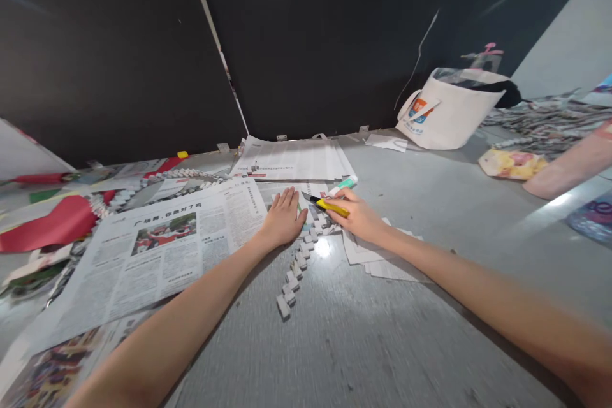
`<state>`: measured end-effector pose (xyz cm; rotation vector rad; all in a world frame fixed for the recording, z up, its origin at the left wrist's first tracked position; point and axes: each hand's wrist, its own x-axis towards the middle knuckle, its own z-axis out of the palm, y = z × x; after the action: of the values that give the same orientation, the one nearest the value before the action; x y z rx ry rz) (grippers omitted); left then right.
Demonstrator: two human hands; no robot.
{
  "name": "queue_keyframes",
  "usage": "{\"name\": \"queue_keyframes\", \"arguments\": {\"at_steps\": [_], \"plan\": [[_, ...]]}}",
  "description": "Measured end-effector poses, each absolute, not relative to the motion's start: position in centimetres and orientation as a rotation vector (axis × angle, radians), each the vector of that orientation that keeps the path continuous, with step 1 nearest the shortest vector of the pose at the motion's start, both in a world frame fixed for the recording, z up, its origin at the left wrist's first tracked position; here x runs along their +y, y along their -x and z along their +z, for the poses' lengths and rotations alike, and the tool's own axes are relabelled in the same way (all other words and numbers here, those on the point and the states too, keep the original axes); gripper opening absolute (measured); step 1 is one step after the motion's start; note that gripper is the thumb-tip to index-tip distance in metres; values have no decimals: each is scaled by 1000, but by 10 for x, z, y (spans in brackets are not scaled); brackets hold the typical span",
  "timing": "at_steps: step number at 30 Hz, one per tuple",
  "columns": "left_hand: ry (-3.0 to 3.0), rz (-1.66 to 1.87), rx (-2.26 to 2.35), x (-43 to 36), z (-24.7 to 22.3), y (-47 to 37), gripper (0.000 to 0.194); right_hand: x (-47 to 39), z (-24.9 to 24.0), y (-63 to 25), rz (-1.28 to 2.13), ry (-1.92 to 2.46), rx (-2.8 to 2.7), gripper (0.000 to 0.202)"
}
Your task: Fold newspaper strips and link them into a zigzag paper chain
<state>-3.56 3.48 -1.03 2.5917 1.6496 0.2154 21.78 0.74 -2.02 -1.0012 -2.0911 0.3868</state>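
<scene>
My right hand [356, 213] is closed around a yellow and black utility knife [335, 206], whose tip points left toward my other hand. Flat on newsprint lies my left hand [284, 220], fingers stretched out and holding nothing. Just beyond the knife rests a white tube with a green end [345, 185]. A zigzag chain of folded paper [297, 264] runs from between my hands toward me across the grey floor. Under and beside my left wrist spreads a printed newspaper sheet [172, 248]. Cut paper sheets [382, 255] lie beneath my right forearm.
A stack of newspaper [294, 159] lies ahead, near the dark wall [325, 44]. To the right stand a white bag [449, 111] and a pink cylinder [574, 159]. Red paper [57, 223] and another folded-paper chain [129, 191] are on the left.
</scene>
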Motion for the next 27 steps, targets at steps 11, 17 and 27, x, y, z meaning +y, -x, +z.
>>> {"name": "queue_keyframes", "arguments": {"at_steps": [11, 17, 27], "plan": [[-2510, 414, 1595, 32, -6, 42, 66, 1, -19, -216, 390, 942, -2147, 35], [-2411, 532, 1568, 24, 0, 43, 63, -5, -11, -215, 484, 940, -2152, 35], [-2238, 628, 1660, 17, 12, 42, 61, -4, -18, -216, 342, 943, -1997, 33]]}}
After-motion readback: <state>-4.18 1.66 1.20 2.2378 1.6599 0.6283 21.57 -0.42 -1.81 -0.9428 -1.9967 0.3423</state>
